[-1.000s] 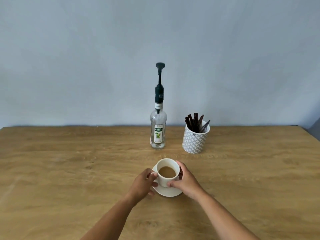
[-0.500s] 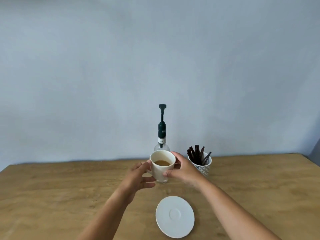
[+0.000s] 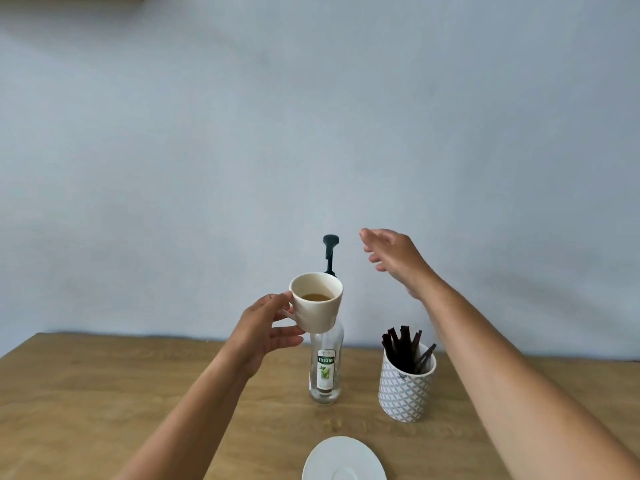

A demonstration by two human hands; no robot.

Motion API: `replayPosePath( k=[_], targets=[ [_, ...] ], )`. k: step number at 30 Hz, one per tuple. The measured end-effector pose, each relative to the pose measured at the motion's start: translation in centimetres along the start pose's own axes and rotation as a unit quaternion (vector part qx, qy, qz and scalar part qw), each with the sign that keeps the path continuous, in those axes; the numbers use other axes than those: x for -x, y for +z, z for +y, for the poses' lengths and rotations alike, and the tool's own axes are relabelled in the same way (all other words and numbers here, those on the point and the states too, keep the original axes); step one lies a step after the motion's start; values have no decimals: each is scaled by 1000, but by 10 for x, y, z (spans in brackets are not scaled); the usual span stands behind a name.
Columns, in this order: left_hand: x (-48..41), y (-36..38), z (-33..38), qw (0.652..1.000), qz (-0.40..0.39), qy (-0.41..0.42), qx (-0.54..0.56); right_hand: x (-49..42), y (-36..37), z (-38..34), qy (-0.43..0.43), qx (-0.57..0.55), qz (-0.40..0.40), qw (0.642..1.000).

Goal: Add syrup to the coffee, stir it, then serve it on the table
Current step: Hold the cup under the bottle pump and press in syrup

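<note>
My left hand grips a white coffee cup by its handle, holding it high in the air in front of the syrup bottle. Brown coffee fills the cup's lower part. The clear bottle stands on the wooden table, and its dark pump head rises just behind the cup's rim. My right hand hovers open to the right of the pump head, apart from it, holding nothing. The cup hides the bottle's neck.
A white patterned holder with several dark stir sticks stands right of the bottle. A bare white saucer lies at the near table edge. A plain pale wall is behind.
Both hands lifted the cup off the saucer and raised it toward the bottle. My right hand has since let go and moved up beside the pump head; the left alone holds the cup.
</note>
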State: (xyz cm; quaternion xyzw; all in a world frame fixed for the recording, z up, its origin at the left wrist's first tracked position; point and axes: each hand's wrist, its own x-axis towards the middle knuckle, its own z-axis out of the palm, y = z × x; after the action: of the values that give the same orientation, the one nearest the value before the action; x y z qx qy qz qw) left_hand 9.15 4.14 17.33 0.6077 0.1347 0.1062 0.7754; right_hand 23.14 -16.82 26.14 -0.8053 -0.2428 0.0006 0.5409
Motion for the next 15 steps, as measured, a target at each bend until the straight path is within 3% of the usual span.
replayPosePath(
  k=[3, 9, 15],
  targets=[
    [-3, 4, 3, 1000, 5, 6, 9, -40, 6, -28, -15, 61, -12, 998],
    [-9, 11, 8, 1000, 6, 11, 9, -90, 48, -50, 31, 168, -139, 975],
    [-14, 11, 12, 1000, 4, 14, 14, -106, 75, -48, 40, 214, -169, 961]
  ],
)
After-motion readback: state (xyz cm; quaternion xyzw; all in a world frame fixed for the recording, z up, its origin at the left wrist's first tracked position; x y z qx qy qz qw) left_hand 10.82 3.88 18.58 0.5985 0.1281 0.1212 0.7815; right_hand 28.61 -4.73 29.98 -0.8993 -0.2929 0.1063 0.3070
